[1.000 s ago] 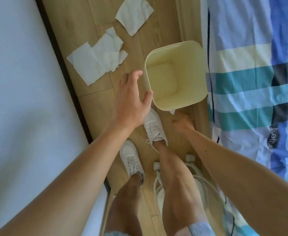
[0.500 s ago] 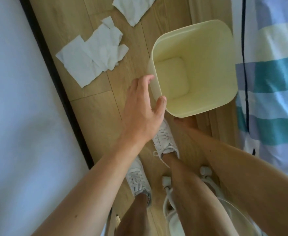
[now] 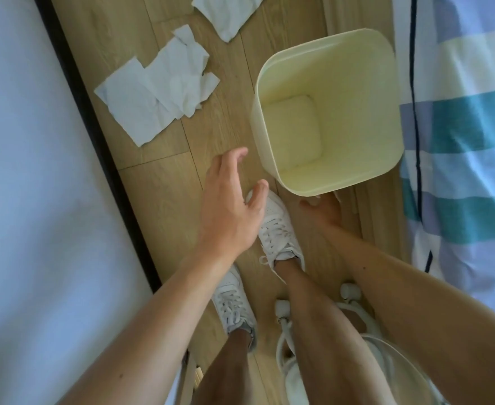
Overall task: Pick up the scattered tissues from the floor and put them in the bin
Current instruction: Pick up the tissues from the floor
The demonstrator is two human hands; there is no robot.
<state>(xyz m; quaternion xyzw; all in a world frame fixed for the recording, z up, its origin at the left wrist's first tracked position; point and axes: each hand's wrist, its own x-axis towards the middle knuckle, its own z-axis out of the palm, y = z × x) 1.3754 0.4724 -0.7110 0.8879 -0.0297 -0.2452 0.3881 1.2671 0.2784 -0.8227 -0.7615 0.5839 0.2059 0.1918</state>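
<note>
A pale yellow bin [image 3: 366,92] stands open on the wooden floor, with nothing visible inside. To its left lies a cluster of overlapping white tissues [image 3: 158,95]. One more tissue [image 3: 228,13] lies further off at the top edge. My left hand [image 3: 228,206] hovers over the floor just left of the bin's near corner, fingers apart and empty. My right hand [image 3: 323,213] is low at the bin's near edge, fingers curled around a small white tissue [image 3: 316,202] that is mostly hidden.
A white wall with a black baseboard [image 3: 94,118] runs along the left. A bed with striped blue and teal bedding [image 3: 459,127] borders the right. My white shoes [image 3: 278,229] stand below the bin, and a white wheeled frame [image 3: 348,290] sits behind them.
My left hand has drawn back from the bin's rim toward me and opened wider. The bin and tissues look larger as my head has come lower. My right hand stays by the bin's near edge.
</note>
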